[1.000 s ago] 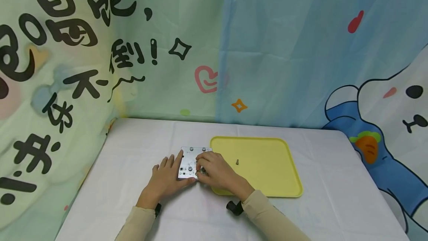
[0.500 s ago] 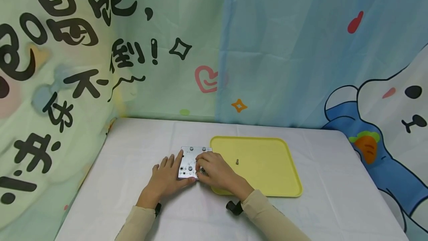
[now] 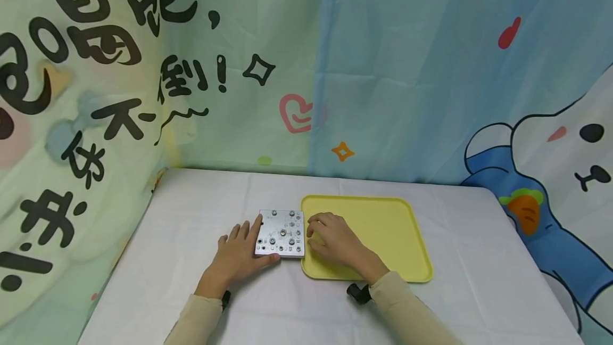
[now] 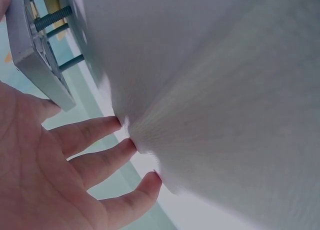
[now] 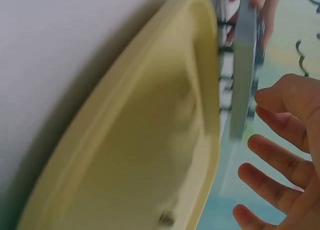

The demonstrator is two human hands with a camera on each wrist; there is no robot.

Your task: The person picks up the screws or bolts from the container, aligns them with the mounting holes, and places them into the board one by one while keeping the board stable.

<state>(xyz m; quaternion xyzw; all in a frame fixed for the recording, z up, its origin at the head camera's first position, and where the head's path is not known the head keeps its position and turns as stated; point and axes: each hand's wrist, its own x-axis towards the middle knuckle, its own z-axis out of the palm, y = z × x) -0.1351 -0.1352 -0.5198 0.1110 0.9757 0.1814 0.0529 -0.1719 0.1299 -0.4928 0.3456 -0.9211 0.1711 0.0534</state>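
Observation:
A silver metal plate [image 3: 273, 225] with several screws in its top lies near the table's middle, its right edge at the yellow tray [image 3: 383, 209]. Screw shanks [image 4: 71, 63] stick out beneath it in the left wrist view. My left hand [image 3: 238, 257] steadies the plate, index finger along its left edge and thumb at its near edge. The other fingertips [image 4: 127, 145] press the cloth. My right hand [image 3: 337, 241] hovers over the tray's left part, fingers loosely bent, holding nothing visible. A small dark screw [image 5: 166, 219] lies in the tray; the right hand hides it in the head view.
A white cloth [image 3: 167, 228] covers the table. Printed curtains [image 3: 407, 68] hang behind the table and along its left side. A black wrist camera [image 3: 359, 293] sticks out below the right wrist.
My right hand has left the plate and moved right over the tray, uncovering a screw in the plate's middle. The left hand and the plate have stayed in place.

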